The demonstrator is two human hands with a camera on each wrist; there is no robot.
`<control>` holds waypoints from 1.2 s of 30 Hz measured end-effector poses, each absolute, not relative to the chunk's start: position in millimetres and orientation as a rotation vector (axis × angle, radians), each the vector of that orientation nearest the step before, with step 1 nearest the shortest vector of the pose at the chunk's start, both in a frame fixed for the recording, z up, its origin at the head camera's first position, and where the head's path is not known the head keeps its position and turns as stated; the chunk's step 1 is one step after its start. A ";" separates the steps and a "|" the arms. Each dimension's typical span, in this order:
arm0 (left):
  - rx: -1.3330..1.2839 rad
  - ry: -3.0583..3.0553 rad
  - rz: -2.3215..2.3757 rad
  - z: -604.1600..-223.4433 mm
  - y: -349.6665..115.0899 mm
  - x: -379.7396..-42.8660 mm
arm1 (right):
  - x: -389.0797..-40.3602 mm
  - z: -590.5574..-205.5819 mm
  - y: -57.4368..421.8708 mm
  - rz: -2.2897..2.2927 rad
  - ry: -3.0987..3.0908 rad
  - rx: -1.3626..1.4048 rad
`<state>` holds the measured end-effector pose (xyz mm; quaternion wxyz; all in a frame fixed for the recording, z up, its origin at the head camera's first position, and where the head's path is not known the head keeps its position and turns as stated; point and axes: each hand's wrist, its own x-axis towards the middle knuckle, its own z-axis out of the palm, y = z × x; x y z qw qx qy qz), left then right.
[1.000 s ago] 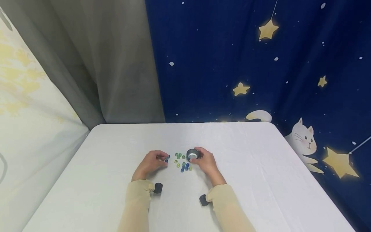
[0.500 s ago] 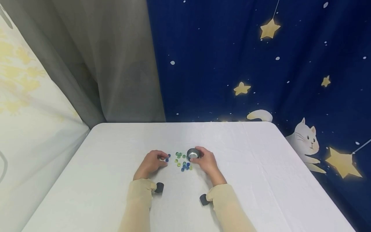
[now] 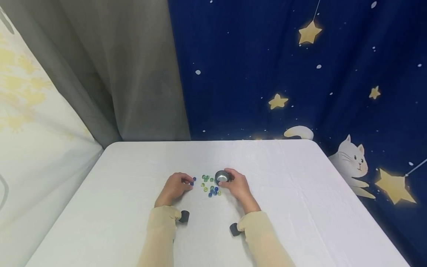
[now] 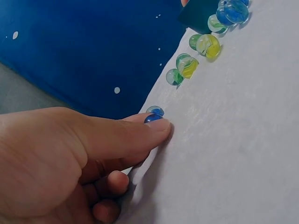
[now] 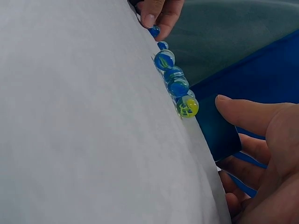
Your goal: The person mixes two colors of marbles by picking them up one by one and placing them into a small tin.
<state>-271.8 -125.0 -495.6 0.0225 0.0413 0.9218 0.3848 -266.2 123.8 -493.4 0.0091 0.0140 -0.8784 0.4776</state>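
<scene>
My left hand (image 3: 173, 186) pinches a blue glass marble (image 4: 153, 118) between thumb and index finger, low over the white table (image 3: 283, 178). A second blue marble (image 3: 194, 178) lies right beside the index fingertip. My right hand (image 3: 238, 186) holds a small round metal cup (image 3: 221, 178) by its side, thumb at the near rim and fingers behind. Its mouth tips toward me in the head view, and no marble shows inside. In the right wrist view the cup (image 5: 218, 134) looks dark, and part of the fingers is hidden behind it.
Between the hands lie several green marbles (image 3: 205, 178), a few yellow ones (image 3: 205, 189) and a cluster of blue ones (image 3: 211, 194). Black wrist cameras (image 3: 184, 216) sit under both sleeves. A grey curtain (image 3: 150, 92) and a starry blue one (image 3: 240, 74) hang behind the table.
My left thumb and index finger have drawn together around the nearer blue marble. The right hand and the cup stay in place; the head view shifts slightly.
</scene>
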 end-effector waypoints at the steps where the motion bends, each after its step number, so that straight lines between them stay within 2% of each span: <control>1: 0.117 2.854 1.197 -495.7 -124.6 -271.9 | -266.2 -493.7 123.9 1.488 -2.744 0.043; 27: 0.039 2.798 1.468 -486.5 -117.1 -277.5 | -268.1 -494.3 125.0 1.498 -2.740 0.060; 36: 0.105 2.816 1.524 -485.2 -111.1 -280.5 | -269.0 -494.1 123.1 1.516 -2.737 0.056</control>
